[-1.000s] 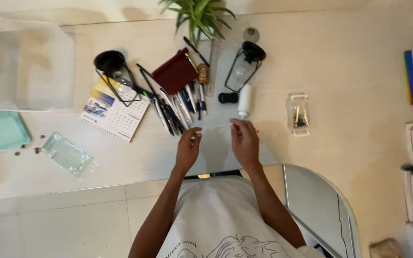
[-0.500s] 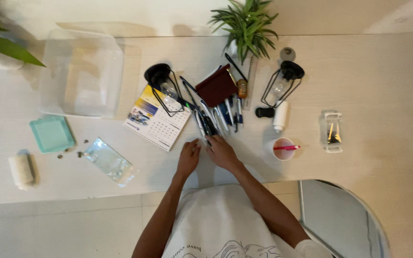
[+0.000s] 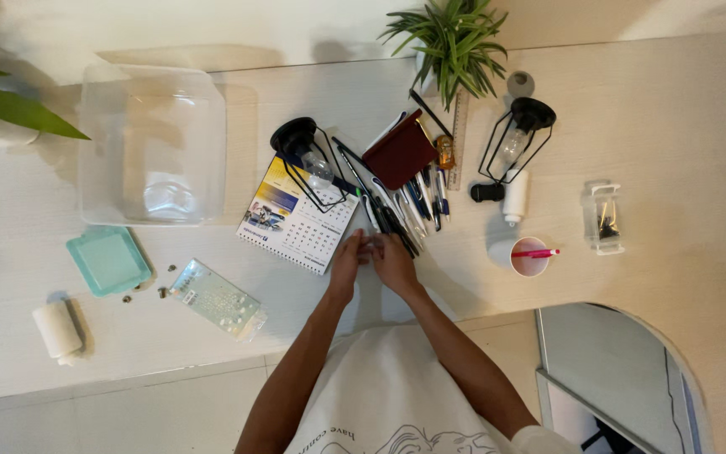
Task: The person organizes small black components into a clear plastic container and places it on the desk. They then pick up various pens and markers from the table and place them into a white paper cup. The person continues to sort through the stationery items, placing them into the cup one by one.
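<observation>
Both hands meet at the near end of the pen pile (image 3: pixel 397 206) on the desk (image 3: pixel 682 126). Left hand (image 3: pixel 348 262) and right hand (image 3: pixel 394 261) are together, fingertips touching around something small and dark at the pile's edge, likely a pen; can't tell which hand grips it or how firmly.

Landmark: the pen pile. A dark red wallet (image 3: pixel 399 153) lies on its far end, a ruler (image 3: pixel 460 139) just right of that. A calendar (image 3: pixel 298 220) sits just left of the pile, with a wire lamp (image 3: pixel 306 160) on its far corner. A second wire lamp (image 3: pixel 516 139) stands right of the pile, a white cup (image 3: pixel 524 256) with a pink pen (image 3: pixel 535 252) near it. Far left of the pile: a clear tub (image 3: pixel 153 143), a teal lid (image 3: pixel 109 260), a clear packet (image 3: pixel 216 298). A potted plant (image 3: pixel 455 38) stands behind the pile.
</observation>
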